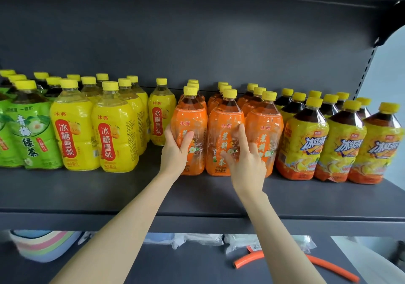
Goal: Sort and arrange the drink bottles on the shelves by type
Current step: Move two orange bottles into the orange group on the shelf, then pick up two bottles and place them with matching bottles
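Left hand (175, 152) grips the leftmost front orange bottle (192, 114), thumb across the label and fingers wrapped round its left side. Right hand (247, 163) lies against the middle front orange bottle (223, 130), index finger straight up on the label and thumb spread across it; the other fingers bend toward the gap on that bottle's right, and I cannot tell whether this hand actually grasps it. Both bottles stand upright at centre frame on the dark grey shelf (197, 193), which spans the full width. Stock on it runs in colour blocks, all yellow-capped and several rows deep: green-label tea bottles (28, 134) at far left, yellow pear-drink bottles (72, 134) beside them, one single yellow bottle (161, 117) just left of the held one, three columns of orange bottles at centre, and dark iced-tea bottles (304, 143) with yellow-and-orange labels at right. On the lower level, bottom of frame: a stack of pastel bowls (43, 246) at left, clear plastic packets (197, 240) at centre, and a curved orange hose (324, 264) at right.
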